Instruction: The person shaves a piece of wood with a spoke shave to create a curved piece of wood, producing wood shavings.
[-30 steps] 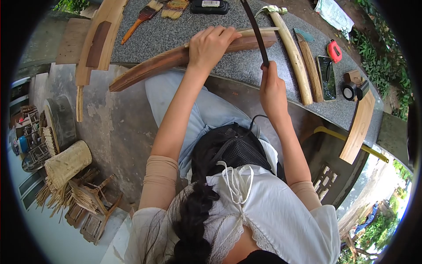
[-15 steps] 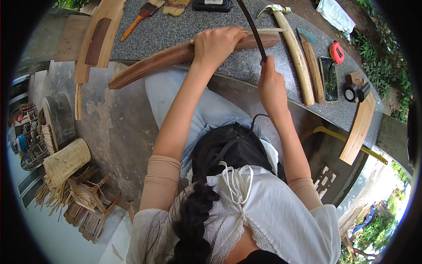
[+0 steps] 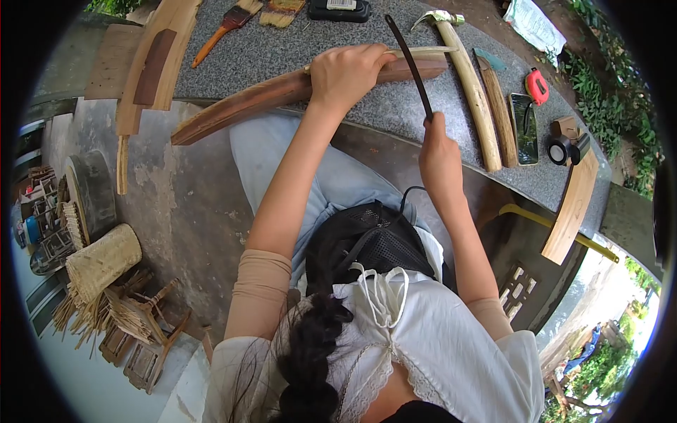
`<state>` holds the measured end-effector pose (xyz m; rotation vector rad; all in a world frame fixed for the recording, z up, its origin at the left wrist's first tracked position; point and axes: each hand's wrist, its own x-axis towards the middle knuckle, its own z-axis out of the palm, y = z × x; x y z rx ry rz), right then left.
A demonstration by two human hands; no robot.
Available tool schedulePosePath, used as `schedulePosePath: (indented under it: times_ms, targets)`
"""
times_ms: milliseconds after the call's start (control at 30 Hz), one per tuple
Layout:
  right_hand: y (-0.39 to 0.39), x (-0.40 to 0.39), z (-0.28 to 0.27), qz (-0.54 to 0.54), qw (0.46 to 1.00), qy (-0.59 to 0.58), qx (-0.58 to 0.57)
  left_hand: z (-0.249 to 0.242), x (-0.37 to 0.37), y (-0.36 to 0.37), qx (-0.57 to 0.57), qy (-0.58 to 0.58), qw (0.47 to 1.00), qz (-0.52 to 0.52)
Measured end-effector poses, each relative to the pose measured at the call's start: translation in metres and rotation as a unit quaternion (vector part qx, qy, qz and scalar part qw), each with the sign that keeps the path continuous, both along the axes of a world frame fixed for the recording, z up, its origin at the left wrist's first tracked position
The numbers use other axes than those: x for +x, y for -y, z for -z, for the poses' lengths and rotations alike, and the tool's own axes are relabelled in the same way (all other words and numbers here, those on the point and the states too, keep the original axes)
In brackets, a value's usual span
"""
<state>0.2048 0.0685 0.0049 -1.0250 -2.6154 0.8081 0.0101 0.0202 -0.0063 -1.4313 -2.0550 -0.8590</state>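
Observation:
My left hand (image 3: 344, 76) is closed over a long reddish-brown wood bar (image 3: 243, 106), which lies at a slant across the table's near edge. A slim pale stick (image 3: 427, 50) runs out from under these fingers along the bar's right end, its tip by the hammer. My right hand (image 3: 441, 163) grips the lower end of a thin dark metal blade (image 3: 410, 65), narrow and long with a small hole near its top. The blade points up and away, overlapping the stick and the bar in this view. What lies under my left palm is hidden.
On the grey granite table (image 3: 282, 60) are a claw hammer (image 3: 469, 92), a wooden-handled knife (image 3: 498, 113), a phone (image 3: 524, 130), a red tape measure (image 3: 537, 86) and black tape (image 3: 560, 149). Brushes (image 3: 227, 29) lie at the back, boards (image 3: 151, 67) at the left.
My right hand has drawn the blade down towards me, so its top end now shows. My left hand stays on the bar.

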Motion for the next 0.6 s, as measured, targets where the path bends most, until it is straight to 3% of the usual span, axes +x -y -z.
schedulePosePath:
  times_ms: [100,267,467,600]
  targets:
    - [0.004,0.007,-0.002,0.004,1.000,0.013,0.000,0.003,0.001,0.001,0.001,0.003,1.000,0.002]
    - [-0.016,-0.048,-0.017,-0.022,0.999,-0.005,0.046,0.003,0.002,0.003,-0.024,0.001,0.999,-0.021]
    - [0.009,0.008,-0.004,0.011,0.999,0.032,0.006,0.004,-0.002,-0.002,-0.010,-0.002,1.000,-0.006]
    - [-0.012,-0.033,-0.012,-0.015,0.999,0.001,0.033,0.001,0.002,0.000,-0.003,-0.002,1.000,-0.020]
